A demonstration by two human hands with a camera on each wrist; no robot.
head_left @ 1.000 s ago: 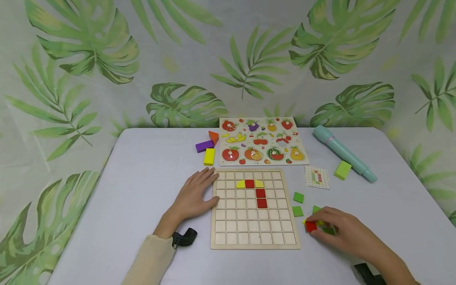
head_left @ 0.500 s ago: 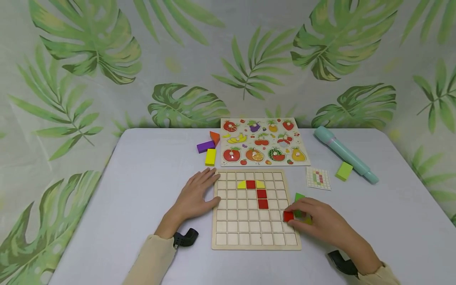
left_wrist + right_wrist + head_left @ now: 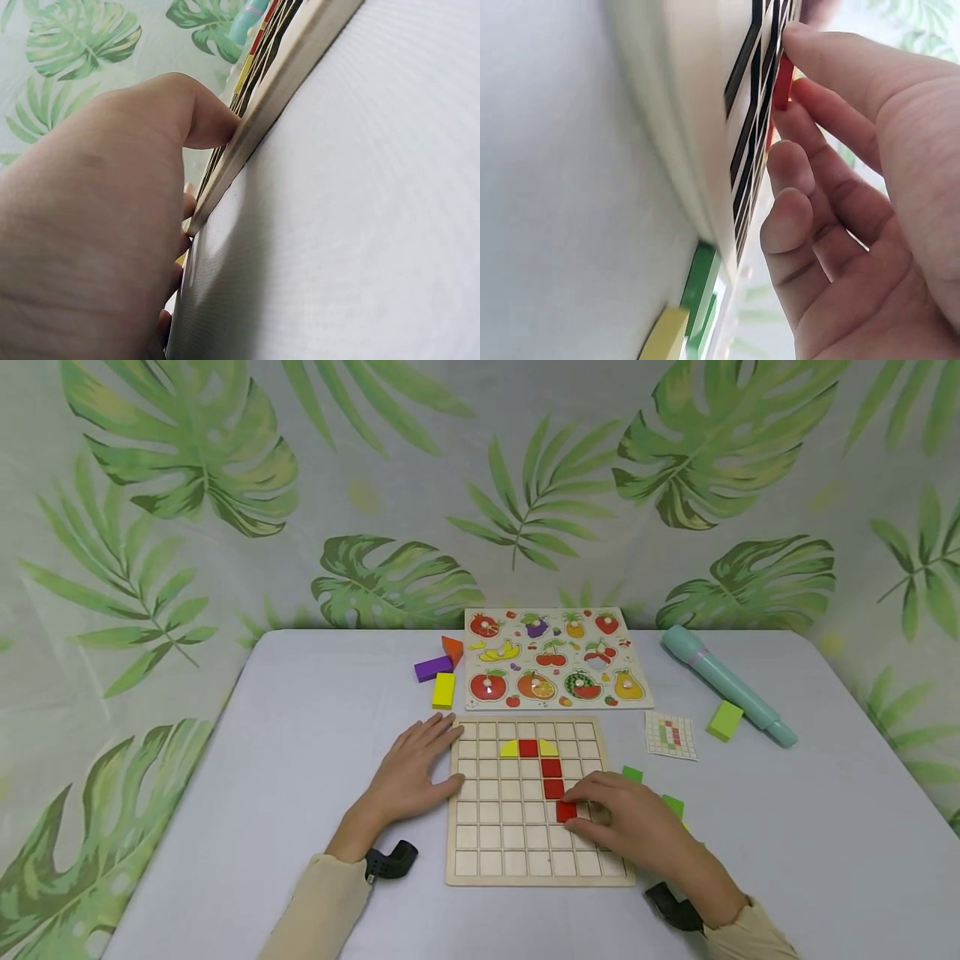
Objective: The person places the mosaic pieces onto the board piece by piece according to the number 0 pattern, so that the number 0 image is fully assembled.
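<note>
A wooden grid board [image 3: 498, 852] lies flat on the table. Set in its cells are two yellow pieces [image 3: 509, 749], a red square tile [image 3: 528, 748] between them and two more red tiles [image 3: 552, 768] in a column below the right yellow one. My right hand [image 3: 637, 818] pinches another red tile [image 3: 566, 812] between thumb and fingers, just below that column; in the right wrist view this red tile [image 3: 783, 84] sits against the board's surface. With fingers spread, my left hand [image 3: 408, 777] rests on the board's left edge, its thumb [image 3: 214, 127] touching the rim.
Green tiles [image 3: 672, 806] lie right of the board, partly behind my right hand. A small pattern card [image 3: 671, 736], a green block [image 3: 724, 721] and a teal tube [image 3: 727, 685] are farther right. Behind stand a fruit puzzle [image 3: 555, 660] and purple [image 3: 432, 669], yellow and orange blocks.
My right hand has carried the red tile leftward from the loose tiles at the right onto the board, below the red column. My left hand has stayed at the board's edge.
</note>
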